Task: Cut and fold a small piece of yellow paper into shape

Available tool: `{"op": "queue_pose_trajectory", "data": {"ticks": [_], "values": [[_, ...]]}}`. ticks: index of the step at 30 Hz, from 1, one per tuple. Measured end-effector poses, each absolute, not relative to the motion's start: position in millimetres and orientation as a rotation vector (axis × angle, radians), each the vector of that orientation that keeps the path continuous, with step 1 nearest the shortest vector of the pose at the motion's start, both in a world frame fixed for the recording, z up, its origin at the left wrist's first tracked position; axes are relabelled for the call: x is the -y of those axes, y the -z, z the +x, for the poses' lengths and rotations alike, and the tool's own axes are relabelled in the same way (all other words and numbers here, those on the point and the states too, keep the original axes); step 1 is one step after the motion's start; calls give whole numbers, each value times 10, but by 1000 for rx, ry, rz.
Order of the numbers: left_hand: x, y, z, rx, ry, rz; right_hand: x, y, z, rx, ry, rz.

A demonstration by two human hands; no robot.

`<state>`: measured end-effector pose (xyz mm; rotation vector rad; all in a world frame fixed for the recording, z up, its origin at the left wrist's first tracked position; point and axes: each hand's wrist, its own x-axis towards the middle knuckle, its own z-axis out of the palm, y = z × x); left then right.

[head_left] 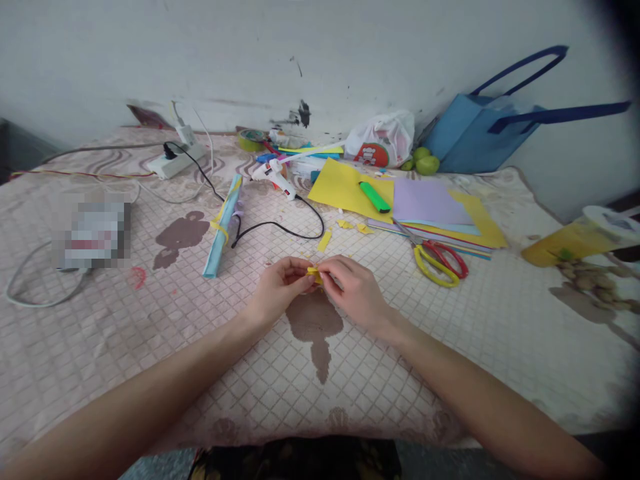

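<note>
Between my two hands, over the middle of the table, is a small folded piece of yellow paper (315, 272). My left hand (283, 285) pinches it from the left. The fingertips of my right hand (354, 288) close on its other side. Just beyond the hands lie a short yellow paper strip (325, 240) and some yellow scraps (345, 225). A rolled light blue paper (220, 230) with a yellow strip on it rests to the left. Scissors (434, 261) with yellow and red handles lie to the right.
A white glue gun (275, 177) with a black cable stands behind. A green marker (374, 197) lies on yellow paper (334, 185) beside lilac paper (430, 200). Further out are a power strip (176, 160), a blue bag (463, 133), a plastic bag (383, 137) and a tilted drink cup (565, 240).
</note>
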<state>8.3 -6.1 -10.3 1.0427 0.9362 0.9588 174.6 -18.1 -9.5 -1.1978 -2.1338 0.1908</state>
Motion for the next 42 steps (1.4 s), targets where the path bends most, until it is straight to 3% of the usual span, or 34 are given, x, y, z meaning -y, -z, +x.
{"op": "queue_pose_trajectory", "data": {"ticks": [9,19,28,42], "values": [[69,98,77,-940,-967,1224,176,70,1732,1967,-390,-1235],[76,124,96,-950,-1008,1259,182,88,1707,2011,-314,-1218],[60,165,93,-978,-999,1251,177,46,1694,1883,-517,-1253],[65,141,118,-947,-1004,1129,151,92,1684,1793,-530,-1233]]}}
